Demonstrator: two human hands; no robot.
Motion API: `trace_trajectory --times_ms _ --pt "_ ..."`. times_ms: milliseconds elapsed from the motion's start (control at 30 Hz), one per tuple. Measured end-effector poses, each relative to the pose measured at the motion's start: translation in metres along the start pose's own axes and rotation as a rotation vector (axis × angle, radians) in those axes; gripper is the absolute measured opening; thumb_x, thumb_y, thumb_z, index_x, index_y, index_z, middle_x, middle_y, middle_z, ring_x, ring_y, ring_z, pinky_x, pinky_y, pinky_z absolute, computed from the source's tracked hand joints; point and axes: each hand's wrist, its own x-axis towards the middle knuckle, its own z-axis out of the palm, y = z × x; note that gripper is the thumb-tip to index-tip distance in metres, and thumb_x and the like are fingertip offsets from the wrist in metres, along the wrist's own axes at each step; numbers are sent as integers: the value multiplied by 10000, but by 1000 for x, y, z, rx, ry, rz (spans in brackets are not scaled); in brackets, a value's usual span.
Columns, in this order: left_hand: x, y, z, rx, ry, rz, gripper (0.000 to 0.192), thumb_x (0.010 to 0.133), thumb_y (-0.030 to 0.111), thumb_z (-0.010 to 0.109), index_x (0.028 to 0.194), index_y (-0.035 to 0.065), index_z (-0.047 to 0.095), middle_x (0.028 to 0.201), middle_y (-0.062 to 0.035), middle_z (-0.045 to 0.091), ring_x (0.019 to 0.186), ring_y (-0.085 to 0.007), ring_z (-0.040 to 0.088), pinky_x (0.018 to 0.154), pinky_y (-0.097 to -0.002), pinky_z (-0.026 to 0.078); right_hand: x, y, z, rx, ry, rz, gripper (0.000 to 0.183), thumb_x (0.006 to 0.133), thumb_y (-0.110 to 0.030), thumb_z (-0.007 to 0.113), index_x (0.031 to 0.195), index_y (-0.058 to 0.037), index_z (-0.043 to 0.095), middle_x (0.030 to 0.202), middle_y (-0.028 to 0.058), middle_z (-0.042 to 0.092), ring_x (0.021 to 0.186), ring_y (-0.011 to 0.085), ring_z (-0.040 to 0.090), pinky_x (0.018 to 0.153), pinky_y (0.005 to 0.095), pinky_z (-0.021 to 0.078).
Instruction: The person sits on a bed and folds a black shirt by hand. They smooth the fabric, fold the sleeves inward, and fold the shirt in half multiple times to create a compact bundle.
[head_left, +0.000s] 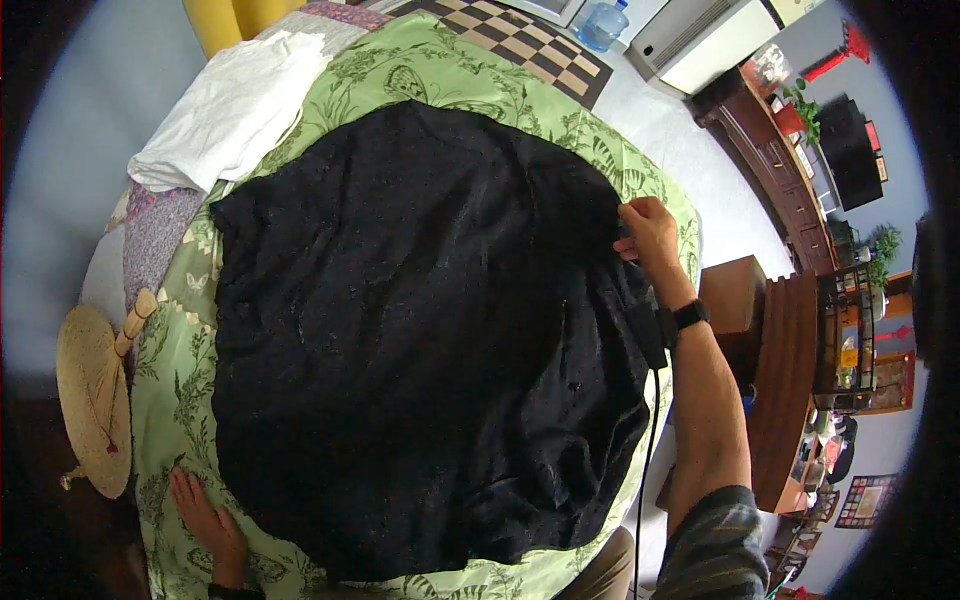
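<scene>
A large piece of black fabric (420, 300), possibly a garment, lies spread with soft wrinkles over a green butterfly-print sheet (352, 82). At its right edge my right hand (646, 231) pinches the border between thumb and fingers. A dark watch (690, 313) is on that wrist. Just below hangs a black rectangular piece (646, 330) with a black cable (646, 450) running down from it. My left hand (206, 517) rests palm down on the sheet at lower left, beside the fabric's edge and holding nothing.
White folded cloth (232, 112) lies at the upper left. A woven hand fan (94, 397) with a pale handle lies at the left edge. Beyond the sheet are a checkered mat (525, 49), a water jug (602, 26), a cardboard-coloured box (724, 292) and a dark wood cabinet (780, 172).
</scene>
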Motion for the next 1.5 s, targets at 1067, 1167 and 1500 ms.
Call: trace_trajectory --times_ms 1067,1167,1500 --pt "-2 14 -8 -7 15 7 547 884 251 335 1359 -19 300 1451 -183 245 1350 -372 180 1077 -516 137 -397 83 -58 -314 -251 -289 346 696 -110 689 1010 -39 564 961 131 559 891 304 549 769 381 464" --pt "-8 -4 9 -11 40 13 562 899 277 364 1397 35 264 1478 -152 196 1366 -340 151 1085 -513 105 -432 104 -41 -485 -213 -399 416 662 -131 672 1054 -49 556 1081 140 534 1008 328 500 875 425 413" --pt "0 58 -47 -445 -196 -80 473 823 203 570 1230 -15 465 1312 -172 417 1236 -339 365 1046 -483 268 -415 116 -21 -741 -100 -494 280 608 -72 619 887 -63 597 934 116 545 918 307 513 771 400 425"
